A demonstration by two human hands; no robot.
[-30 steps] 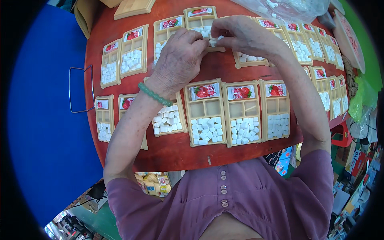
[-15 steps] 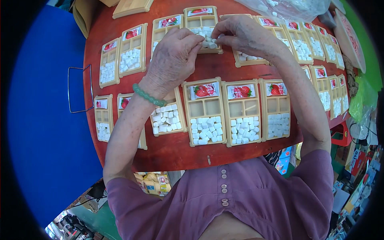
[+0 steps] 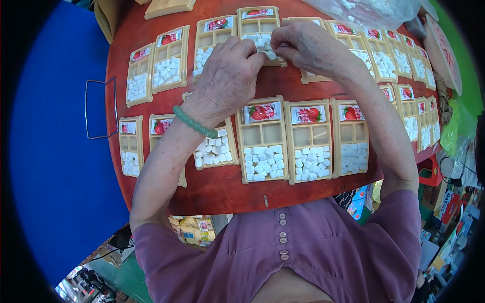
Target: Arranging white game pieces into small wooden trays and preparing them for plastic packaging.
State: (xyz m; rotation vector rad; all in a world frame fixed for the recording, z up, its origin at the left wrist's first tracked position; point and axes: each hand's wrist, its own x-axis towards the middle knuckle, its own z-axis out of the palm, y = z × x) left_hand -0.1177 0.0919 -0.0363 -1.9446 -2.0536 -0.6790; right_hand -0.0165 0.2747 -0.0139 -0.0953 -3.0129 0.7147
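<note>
My left hand (image 3: pixel 230 70), a green bead bracelet on its wrist, reaches over the back row of trays. Its fingers are curled and pressed together at the near part of a beige divided tray (image 3: pixel 240 24). Opposite it, my right hand (image 3: pixel 313 49) bends over the same tray with thumb and fingers pinched. White marshmallows (image 3: pixel 260 39) lie in that tray's large compartment, and one marshmallow (image 3: pixel 271 55) shows between the two hands, by the right thumb. What the fingertips hold is hidden. A strawberry-printed packet (image 3: pixel 257 13) sits in the tray's far slot.
Similar trays stand in two rows on the red table (image 3: pixel 222 199), among them a near tray (image 3: pixel 287 146) with marshmallows. A clear plastic bag (image 3: pixel 369 11) lies at the back right, beside a pinkish round tray (image 3: pixel 442 50). A wire handle (image 3: pixel 87 108) juts out at the left edge.
My left hand has moved slightly right and down, its fingers curling more. My right hand stays over the same tray. The view has shifted slightly.
</note>
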